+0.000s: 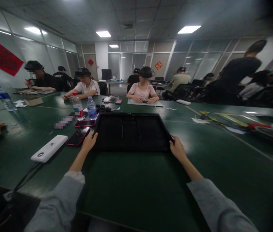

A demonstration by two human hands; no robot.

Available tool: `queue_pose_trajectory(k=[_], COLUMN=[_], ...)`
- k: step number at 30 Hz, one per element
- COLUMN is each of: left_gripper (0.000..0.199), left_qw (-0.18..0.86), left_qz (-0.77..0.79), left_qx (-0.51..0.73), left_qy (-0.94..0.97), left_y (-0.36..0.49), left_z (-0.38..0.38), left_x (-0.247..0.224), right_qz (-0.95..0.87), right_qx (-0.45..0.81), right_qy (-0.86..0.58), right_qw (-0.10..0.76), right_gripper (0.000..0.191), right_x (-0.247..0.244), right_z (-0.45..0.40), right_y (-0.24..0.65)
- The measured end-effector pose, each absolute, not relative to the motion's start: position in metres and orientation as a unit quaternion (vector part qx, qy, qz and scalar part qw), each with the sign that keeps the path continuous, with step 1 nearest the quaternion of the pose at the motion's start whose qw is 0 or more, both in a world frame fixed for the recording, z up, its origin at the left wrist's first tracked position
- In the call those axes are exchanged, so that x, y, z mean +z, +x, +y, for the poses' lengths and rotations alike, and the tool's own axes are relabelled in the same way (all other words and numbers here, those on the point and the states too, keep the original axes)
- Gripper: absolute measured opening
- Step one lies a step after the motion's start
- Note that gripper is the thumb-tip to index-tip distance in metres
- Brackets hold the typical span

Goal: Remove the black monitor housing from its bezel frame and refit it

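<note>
1. The black tray (148, 130) is showing a wide, rectangular shape with a raised rim and a dark, recessed inside; two thin, pale lines are running across its inner face, and finer detail is staying too dark to tell.
2. Green surface (138, 183) is stretching between the tray and the near table edge, and also off to the right, towards the yellow cables (223, 119). On the left, things are crowding closer — a red-edged phone (78, 136) is lying just beside the left hand (89, 141), a white power bank (49, 149) is resting farther out, and two bottles (78, 106) (92, 109) are standing near the tray's far left corner.
3. The tray is sitting between both hands: the left hand is pinching its left rim, and the right hand (177, 149) is gripping the right rim near the closer corner, fingers curling around it.
</note>
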State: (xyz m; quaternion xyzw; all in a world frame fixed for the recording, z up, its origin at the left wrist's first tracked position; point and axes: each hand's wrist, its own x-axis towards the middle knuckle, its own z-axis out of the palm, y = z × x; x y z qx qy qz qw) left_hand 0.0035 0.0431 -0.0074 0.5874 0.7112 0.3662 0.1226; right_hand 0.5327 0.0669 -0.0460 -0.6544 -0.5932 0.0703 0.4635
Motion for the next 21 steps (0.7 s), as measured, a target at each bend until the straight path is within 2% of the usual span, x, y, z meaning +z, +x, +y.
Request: queue_pose_trajectory(k=[4,10,18,21], left_gripper=[0.050,0.050,0.050,0.052], left_qw=[0.151,0.137,0.013,0.017], left_qz=[0.699,0.707,0.738,0.735], left_qx=[0.357,0.336,0.230,0.232], left_qy=[0.601,0.607,0.634,0.637], left_y=[0.008,0.009,0.015,0.016], left_z=[0.047,0.047,0.042,0.041], left_x=[-0.011,-0.011,-0.004,-0.003], right_qz=[-0.566,-0.558,-0.553,-0.553], right_qx=[0.063,0.060,0.065,0.062], right_qy=[-0.675,-0.693,-0.705,-0.700], right_qw=[0.468,0.453,0.440,0.447], right_gripper=[0.047,0.047,0.048,0.046], right_x=[-0.047,-0.048,-0.045,-0.044], right_z=[0.066,0.065,0.062,0.061], right_y=[0.537,0.539,0.537,0.535])
